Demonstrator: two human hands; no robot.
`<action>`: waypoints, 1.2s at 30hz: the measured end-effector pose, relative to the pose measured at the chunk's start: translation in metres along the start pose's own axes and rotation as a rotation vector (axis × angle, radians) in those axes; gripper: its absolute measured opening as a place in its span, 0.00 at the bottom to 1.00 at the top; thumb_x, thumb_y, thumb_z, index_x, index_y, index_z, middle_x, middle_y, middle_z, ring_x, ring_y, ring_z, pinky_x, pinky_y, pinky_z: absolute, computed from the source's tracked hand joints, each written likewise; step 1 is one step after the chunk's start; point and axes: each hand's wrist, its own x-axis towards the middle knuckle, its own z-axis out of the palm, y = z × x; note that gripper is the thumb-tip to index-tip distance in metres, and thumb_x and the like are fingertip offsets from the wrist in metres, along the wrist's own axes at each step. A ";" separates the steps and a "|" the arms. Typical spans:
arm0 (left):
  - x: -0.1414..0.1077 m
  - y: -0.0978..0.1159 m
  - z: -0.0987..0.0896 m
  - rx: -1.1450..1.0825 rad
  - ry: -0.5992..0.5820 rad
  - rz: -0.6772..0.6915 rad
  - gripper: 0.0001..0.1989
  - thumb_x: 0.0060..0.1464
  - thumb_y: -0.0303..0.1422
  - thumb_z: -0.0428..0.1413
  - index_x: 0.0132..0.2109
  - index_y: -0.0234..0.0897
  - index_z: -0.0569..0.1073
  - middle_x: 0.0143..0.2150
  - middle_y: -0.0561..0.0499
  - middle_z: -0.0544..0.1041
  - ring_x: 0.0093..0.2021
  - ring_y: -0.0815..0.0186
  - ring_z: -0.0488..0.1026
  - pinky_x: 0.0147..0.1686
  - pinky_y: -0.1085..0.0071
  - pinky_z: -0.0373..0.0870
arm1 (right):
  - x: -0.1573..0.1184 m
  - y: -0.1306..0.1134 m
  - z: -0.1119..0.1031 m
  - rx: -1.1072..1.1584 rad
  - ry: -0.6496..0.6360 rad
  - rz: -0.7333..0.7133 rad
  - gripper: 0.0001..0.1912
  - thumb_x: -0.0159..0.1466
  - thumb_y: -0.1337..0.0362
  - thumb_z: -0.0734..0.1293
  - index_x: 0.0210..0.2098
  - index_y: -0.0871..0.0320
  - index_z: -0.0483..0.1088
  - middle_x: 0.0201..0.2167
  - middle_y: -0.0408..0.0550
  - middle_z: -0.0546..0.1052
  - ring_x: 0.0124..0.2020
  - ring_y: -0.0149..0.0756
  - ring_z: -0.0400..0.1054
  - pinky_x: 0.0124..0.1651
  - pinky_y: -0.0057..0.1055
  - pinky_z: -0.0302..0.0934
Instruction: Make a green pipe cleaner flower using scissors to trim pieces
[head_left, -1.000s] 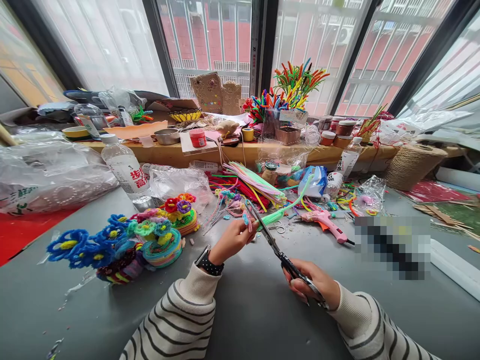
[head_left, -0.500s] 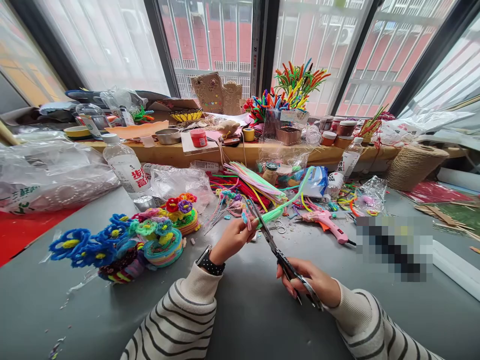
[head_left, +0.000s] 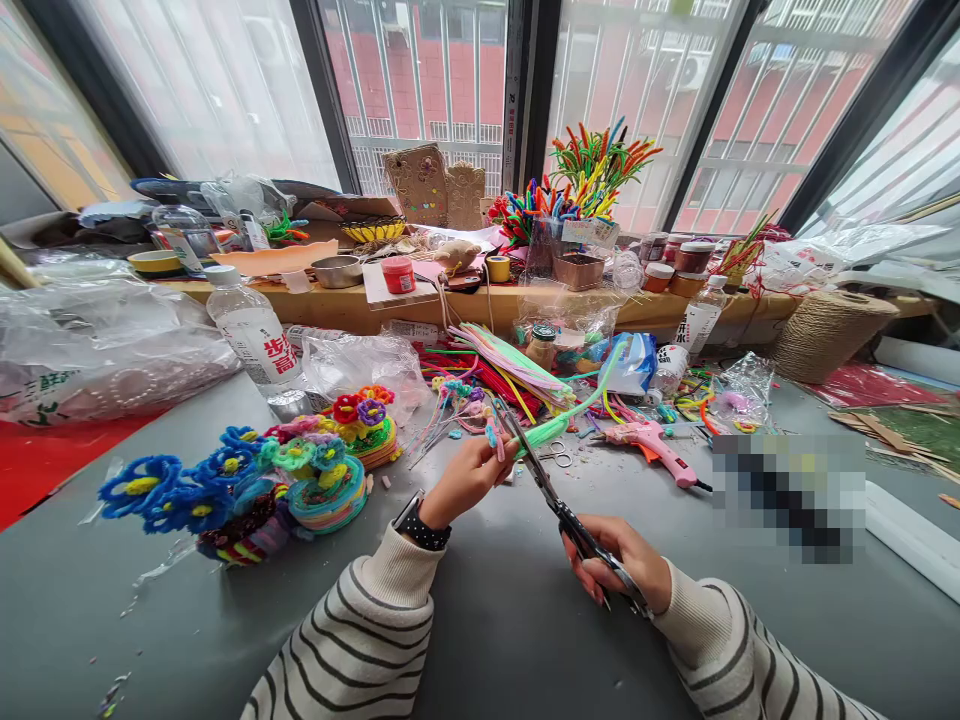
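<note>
**Scissors Cross Green Strands on a Crowded Desk**

With the left hand (head_left: 466,482) as the clock's centre, the person's striped sleeves (head_left: 349,640) come in from seven and four o'clock, cut off by the lower edge. At four, the right hand (head_left: 624,562) curls closed around the scissors (head_left: 555,495); its fingers hide part of the handles. The left hand pinches green fuzzy strands (head_left: 551,430), fingers drawn together over their ends. The blades cross in front of the strands at one o'clock; whether they touch is hard to tell. A pink-and-blue piece (head_left: 492,436) stands at the left fingertips, its hold unclear.

At nine, blue flowers (head_left: 142,487) partly cover their pot. At three, a pink glue gun (head_left: 651,447) lies on the desk (head_left: 510,620) before a pixelated patch (head_left: 787,500), which masks a dark object. Beyond twelve, a pastel bundle (head_left: 514,365) half buries red stems. A bottle (head_left: 255,330) stands at ten, a twine spool (head_left: 832,335) past two. Farthest, a cluttered ledge (head_left: 360,305) runs below barred windows (head_left: 420,90); bright stems (head_left: 604,165) at one o'clock block some of the view.
</note>
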 end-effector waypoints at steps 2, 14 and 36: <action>0.000 0.000 0.000 -0.015 -0.021 -0.005 0.17 0.53 0.38 0.40 0.19 0.36 0.54 0.16 0.58 0.56 0.19 0.75 0.53 0.21 0.76 0.53 | 0.000 -0.002 0.000 -0.024 0.008 -0.008 0.23 0.47 0.44 0.62 0.25 0.60 0.57 0.15 0.37 0.59 0.15 0.23 0.53 0.19 0.24 0.50; 0.000 -0.001 0.002 -0.003 0.002 0.000 0.17 0.53 0.36 0.40 0.19 0.36 0.54 0.16 0.58 0.55 0.19 0.75 0.52 0.21 0.76 0.52 | 0.000 0.003 0.002 -0.078 0.077 0.018 0.19 0.49 0.50 0.63 0.22 0.60 0.56 0.15 0.36 0.56 0.15 0.21 0.50 0.17 0.22 0.46; 0.007 -0.014 -0.003 -0.092 0.425 -0.178 0.15 0.45 0.42 0.49 0.22 0.34 0.65 0.20 0.52 0.69 0.22 0.71 0.65 0.24 0.75 0.62 | -0.028 -0.002 -0.034 -0.859 0.296 0.037 0.15 0.51 0.52 0.62 0.25 0.59 0.62 0.15 0.39 0.62 0.17 0.26 0.54 0.22 0.25 0.51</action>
